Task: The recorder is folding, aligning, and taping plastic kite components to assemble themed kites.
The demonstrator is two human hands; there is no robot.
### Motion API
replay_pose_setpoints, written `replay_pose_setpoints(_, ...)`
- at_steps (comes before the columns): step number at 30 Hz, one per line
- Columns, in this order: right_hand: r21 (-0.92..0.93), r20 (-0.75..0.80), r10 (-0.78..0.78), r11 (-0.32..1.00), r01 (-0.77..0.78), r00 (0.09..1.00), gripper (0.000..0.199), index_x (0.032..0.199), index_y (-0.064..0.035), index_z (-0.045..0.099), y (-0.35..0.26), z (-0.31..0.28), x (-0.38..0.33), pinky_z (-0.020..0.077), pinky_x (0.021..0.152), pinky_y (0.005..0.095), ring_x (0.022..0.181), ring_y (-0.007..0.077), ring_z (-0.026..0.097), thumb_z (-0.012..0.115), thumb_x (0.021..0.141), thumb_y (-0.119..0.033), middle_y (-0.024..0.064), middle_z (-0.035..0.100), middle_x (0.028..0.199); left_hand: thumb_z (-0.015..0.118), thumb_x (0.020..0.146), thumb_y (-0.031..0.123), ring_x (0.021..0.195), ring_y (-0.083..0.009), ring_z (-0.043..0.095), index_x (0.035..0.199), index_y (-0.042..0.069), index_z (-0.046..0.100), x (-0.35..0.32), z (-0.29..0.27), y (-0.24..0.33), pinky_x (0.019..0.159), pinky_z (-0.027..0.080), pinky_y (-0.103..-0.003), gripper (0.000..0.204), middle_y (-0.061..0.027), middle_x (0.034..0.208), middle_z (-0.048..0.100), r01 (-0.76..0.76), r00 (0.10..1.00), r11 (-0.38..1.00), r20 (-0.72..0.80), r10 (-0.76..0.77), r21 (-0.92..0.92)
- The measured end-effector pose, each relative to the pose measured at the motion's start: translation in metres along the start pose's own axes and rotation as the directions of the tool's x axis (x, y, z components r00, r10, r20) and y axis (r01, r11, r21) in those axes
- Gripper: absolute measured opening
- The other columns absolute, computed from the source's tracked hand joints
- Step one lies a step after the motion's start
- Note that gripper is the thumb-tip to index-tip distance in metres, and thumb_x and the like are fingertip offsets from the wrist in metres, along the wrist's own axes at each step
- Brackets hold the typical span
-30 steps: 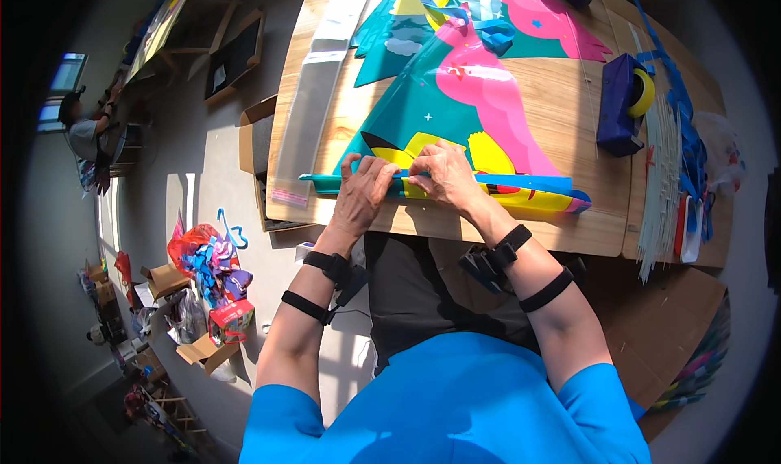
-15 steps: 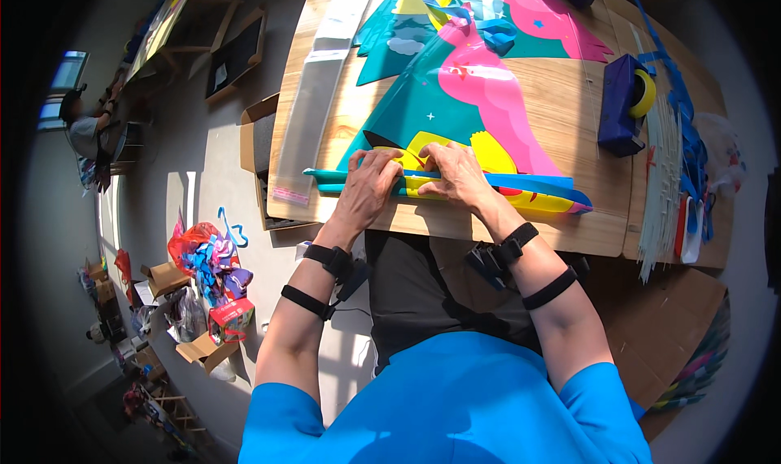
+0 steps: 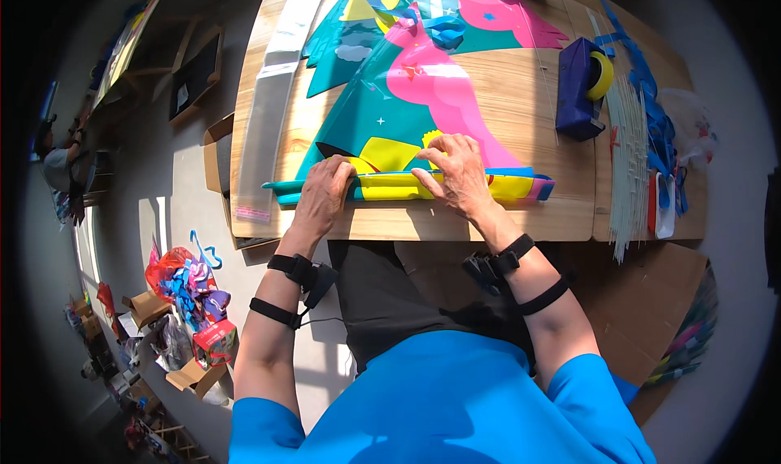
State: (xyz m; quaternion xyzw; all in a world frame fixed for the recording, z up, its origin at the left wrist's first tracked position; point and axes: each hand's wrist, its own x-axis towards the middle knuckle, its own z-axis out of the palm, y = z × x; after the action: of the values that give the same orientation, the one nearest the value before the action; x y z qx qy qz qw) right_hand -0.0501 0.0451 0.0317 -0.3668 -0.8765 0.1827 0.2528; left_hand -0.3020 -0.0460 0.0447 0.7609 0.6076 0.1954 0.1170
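A shiny printed sheet (image 3: pixel 358 110) in teal, pink and yellow lies on the wooden table, its near edge rolled into a long narrow tube (image 3: pixel 399 189) parallel to the table's front edge. Curled over the left part of this roll is my left hand (image 3: pixel 322 194), its fingertips on the far side. My right hand (image 3: pixel 460 175) grips the roll right of the middle, thumb on the near side and fingers bent above it. A blue strip (image 3: pixel 512 172) shows along the roll's top at the right. Blue ribbon (image 3: pixel 443 33) lies bunched at the sheet's far end.
A blue tape dispenser (image 3: pixel 576 90) with yellow tape stands at the right. Beside it lie thin white rods (image 3: pixel 628 171) and blue ribbons (image 3: pixel 663 139). Clear plastic sleeves (image 3: pixel 272 114) line the table's left side. Open cartons and bags (image 3: pixel 195 301) sit on the floor at left.
My hands have moved farther apart along the roll. The roll has turned, showing more yellow in front, and the blue strip is more tucked in. The whole view has shifted slightly.
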Motion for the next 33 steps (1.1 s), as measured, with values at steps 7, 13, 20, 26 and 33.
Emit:
replay_pose_setpoints(7, -0.176, 0.084, 0.184, 0.97, -0.167, 0.979, 0.03, 0.1, -0.0114, 0.067, 0.058, -0.058, -0.032, 0.0374, 0.096, 0.0429, 0.103, 0.0253, 0.056, 0.078, 0.077, -0.027, 0.007, 0.063, 0.1, 0.054, 0.089, 0.004, 0.093, -0.0325, 0.057, 0.097, 0.003, 0.056, 0.001, -0.003, -0.002, 0.084, 0.045, -0.042, 0.008, -0.0126, 0.093, 0.059, 0.04, 0.998, 0.999, 0.046, -0.04, -0.011)
replay_pose_setpoints(13, -0.154, 0.075, 0.228, 0.964, -0.215, 0.971, 0.012, 0.084, -0.0118, 0.069, 0.086, -0.06, -0.041, 0.0406, 0.088, 0.0413, 0.091, 0.0251, 0.059, 0.075, 0.074, -0.015, 0.0049, 0.062, 0.083, 0.057, 0.088, 0.005, 0.092, -0.0317, 0.057, 0.1, 0.003, 0.058, 0.004, 0.001, -0.008, 0.083, 0.045, -0.042, 0.012, -0.0118, 0.093, 0.059, 0.031, 0.999, 0.999, 0.037, -0.03, -0.01)
replay_pose_setpoints(20, -0.139, 0.018, 0.201, 0.971, -0.197, 0.979, 0.012, 0.079, -0.0103, 0.065, 0.083, -0.056, -0.04, 0.0423, 0.086, 0.0417, 0.089, 0.0265, 0.058, 0.075, 0.073, -0.013, 0.0048, 0.061, 0.082, 0.059, 0.088, 0.004, 0.092, -0.0312, 0.057, 0.096, 0.003, 0.06, 0.006, 0.007, -0.01, 0.081, 0.046, -0.041, 0.008, -0.0109, 0.094, 0.06, 0.065, 0.998, 0.996, 0.001, -0.065, -0.053)
replay_pose_setpoints(26, -0.139, -0.002, 0.188, 0.973, -0.186, 0.982, 0.013, 0.079, -0.0102, 0.065, 0.084, -0.054, -0.042, 0.0419, 0.086, 0.0418, 0.089, 0.0269, 0.058, 0.076, 0.072, -0.011, 0.005, 0.061, 0.083, 0.064, 0.084, 0.005, 0.09, -0.0308, 0.058, 0.092, 0.005, 0.06, 0.005, 0.007, -0.007, 0.078, 0.046, -0.042, 0.008, -0.0095, 0.09, 0.059, 0.098, 0.995, 0.995, -0.009, -0.097, 0.027)
replay_pose_setpoints(33, -0.106, -0.039, 0.218, 0.969, -0.221, 0.975, 0.014, 0.078, -0.0096, 0.064, 0.085, -0.054, -0.046, 0.0411, 0.086, 0.0414, 0.087, 0.0268, 0.057, 0.076, 0.072, -0.011, 0.0053, 0.062, 0.08, 0.062, 0.084, 0.009, 0.091, -0.0264, 0.058, 0.09, 0.008, 0.062, 0.005, 0.008, -0.001, 0.08, 0.047, -0.039, 0.006, -0.0066, 0.09, 0.057, 0.154, 0.988, 0.983, -0.027, -0.152, 0.105)
